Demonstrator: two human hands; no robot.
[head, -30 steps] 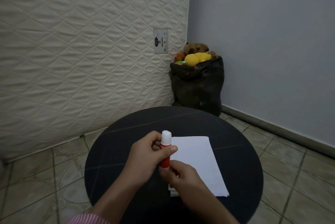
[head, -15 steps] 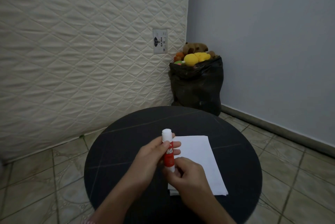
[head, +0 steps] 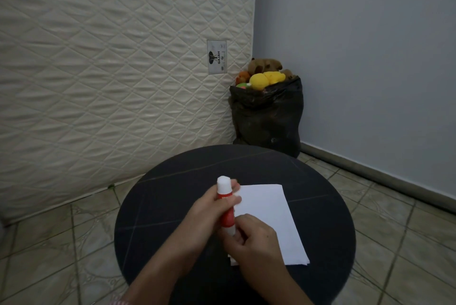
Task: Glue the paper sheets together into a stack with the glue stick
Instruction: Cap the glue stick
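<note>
Now I hold the red glue stick with its white cap (head: 226, 208) upright in both hands: my left hand (head: 209, 215) is wrapped around the upper part of the tube, fingers curled over the cap end, and my right hand (head: 254, 238) pinches the white base at the bottom. A second ago my left thumb sat lower on the red body and the cap stood clear above my fingers; since then my left hand has slid up to just under the cap, while the right has stayed on the base. I take that to mean I am about to pull the cap off or twist the base to bring the glue up, so the gluing itself has not begun.

Just right of my grip, and partly under my right hand, the white paper sheets (head: 271, 215) lie flat as a loose pile on the round black table (head: 172, 206), edges slightly uneven at the near corner. No glue shows on the top sheet. Beyond my hands a quilted cream mattress (head: 111, 70) leans against the wall, and a black bag of soft toys (head: 267, 112) stands in the corner, well apart from the work
</note>
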